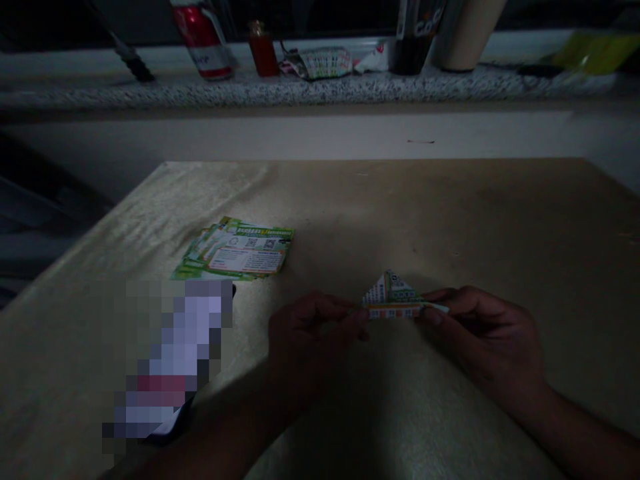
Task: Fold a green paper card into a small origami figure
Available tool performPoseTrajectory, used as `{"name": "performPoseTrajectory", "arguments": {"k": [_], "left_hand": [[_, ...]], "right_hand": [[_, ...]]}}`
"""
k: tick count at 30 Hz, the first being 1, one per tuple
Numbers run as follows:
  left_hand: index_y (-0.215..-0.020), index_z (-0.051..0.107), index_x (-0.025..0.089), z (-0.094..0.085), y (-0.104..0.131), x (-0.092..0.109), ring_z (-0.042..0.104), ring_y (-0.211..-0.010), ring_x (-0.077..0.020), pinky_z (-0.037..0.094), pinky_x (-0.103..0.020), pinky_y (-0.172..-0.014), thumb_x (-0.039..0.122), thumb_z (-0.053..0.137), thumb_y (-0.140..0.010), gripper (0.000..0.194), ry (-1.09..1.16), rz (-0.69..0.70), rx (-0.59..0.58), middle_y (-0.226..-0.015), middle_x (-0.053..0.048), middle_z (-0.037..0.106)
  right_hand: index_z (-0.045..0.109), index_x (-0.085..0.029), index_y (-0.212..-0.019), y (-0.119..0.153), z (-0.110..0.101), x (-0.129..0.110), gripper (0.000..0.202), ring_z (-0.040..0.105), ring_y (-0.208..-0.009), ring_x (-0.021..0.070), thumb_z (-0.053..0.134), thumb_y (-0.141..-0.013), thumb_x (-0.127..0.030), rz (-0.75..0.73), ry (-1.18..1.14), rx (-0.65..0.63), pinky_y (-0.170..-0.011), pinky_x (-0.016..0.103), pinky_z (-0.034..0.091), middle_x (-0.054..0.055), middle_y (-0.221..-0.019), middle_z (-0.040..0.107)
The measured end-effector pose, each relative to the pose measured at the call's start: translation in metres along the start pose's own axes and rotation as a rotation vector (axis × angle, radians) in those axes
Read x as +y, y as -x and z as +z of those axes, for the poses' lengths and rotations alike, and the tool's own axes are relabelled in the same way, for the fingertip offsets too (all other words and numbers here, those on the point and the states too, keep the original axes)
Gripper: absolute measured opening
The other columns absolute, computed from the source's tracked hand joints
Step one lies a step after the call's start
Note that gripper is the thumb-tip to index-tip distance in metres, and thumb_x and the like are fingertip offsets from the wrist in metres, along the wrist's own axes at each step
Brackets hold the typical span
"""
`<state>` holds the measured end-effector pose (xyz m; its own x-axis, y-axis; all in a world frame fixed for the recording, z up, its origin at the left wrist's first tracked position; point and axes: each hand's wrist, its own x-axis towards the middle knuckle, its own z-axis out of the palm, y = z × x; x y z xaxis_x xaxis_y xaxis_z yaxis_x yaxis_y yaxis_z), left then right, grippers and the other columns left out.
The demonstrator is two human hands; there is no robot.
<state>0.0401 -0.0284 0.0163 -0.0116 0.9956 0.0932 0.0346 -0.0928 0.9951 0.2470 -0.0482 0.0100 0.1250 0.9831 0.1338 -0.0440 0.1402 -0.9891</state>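
Lying ahead and to the left of the left hand (315, 333) on the dull yellowish-brown tabletop (340, 213) is a loosely fanned pile of green-and-white printed paper sheets (245, 253). Nearer, left of the same hand, is a flat dark-edged device with a pale screen (183, 340), mostly masked by pixel blocks; the left forearm passes close by its lower end. Well beyond both hands runs a speckled grey stone sill (350, 91), bearing a crumpled printed wrapper (323, 63).

The small printed paper folded to a triangular peak, with an orange-and-white lower band (395, 310), sits between the two hands, peak pointing away. The left hand pinches its left corner between thumb and fingers; the right hand (485, 333) pinches its right corner likewise.

Farthest ahead, on the sill, stand a red-and-silver can (205, 43), a small red bottle (263, 53) and a dark, white-lettered bottle (413, 40); their contents are too dim to tell.
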Motion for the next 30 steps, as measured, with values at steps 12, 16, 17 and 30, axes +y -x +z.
{"name": "performPoseTrajectory", "arguments": {"k": [12,16,17,30], "left_hand": [[-0.059,0.067,0.019,-0.0005,-0.0019,0.0046,0.063,-0.044,-0.0108,0.05,-0.018,-0.044,0.017,0.081,-0.072,0.019,-0.039,-0.093,0.024,-0.051,0.003,0.07],[-0.057,0.064,0.019,0.0009,-0.0031,0.0084,0.06,-0.039,-0.0086,0.047,-0.014,-0.04,0.017,0.083,-0.068,0.022,0.01,-0.144,0.047,-0.047,0.005,0.067],[-0.057,0.064,0.019,0.001,-0.0034,0.009,0.06,-0.039,-0.0083,0.046,-0.014,-0.04,0.017,0.083,-0.068,0.022,0.018,-0.147,0.05,-0.046,0.005,0.067],[-0.06,0.06,0.019,0.0006,-0.0028,0.0043,0.065,-0.045,-0.0107,0.051,-0.017,-0.047,0.02,0.082,-0.072,0.025,0.008,-0.141,0.02,-0.051,0.003,0.071]], "right_hand": [[0.068,-0.021,-0.066,-0.0012,-0.0049,0.0018,0.02,0.07,-0.061,0.0133,0.081,-0.082,-0.019,0.067,-0.041,-0.025,-0.053,0.021,0.056,0.001,-0.068,0.076],[0.068,-0.021,-0.067,-0.0007,-0.0045,0.001,0.02,0.068,-0.059,0.0116,0.081,-0.081,-0.02,0.075,-0.017,-0.029,-0.052,0.019,0.053,0.0,-0.067,0.075],[0.067,-0.021,-0.067,-0.0008,-0.0044,0.0012,0.02,0.068,-0.059,0.0113,0.081,-0.082,-0.02,0.077,-0.014,-0.031,-0.051,0.019,0.052,0.0,-0.066,0.075],[0.067,-0.022,-0.067,-0.0004,-0.0035,0.0044,0.021,0.066,-0.059,0.011,0.081,-0.082,-0.021,0.078,-0.021,-0.011,-0.05,0.02,0.049,0.0,-0.067,0.074]]}}
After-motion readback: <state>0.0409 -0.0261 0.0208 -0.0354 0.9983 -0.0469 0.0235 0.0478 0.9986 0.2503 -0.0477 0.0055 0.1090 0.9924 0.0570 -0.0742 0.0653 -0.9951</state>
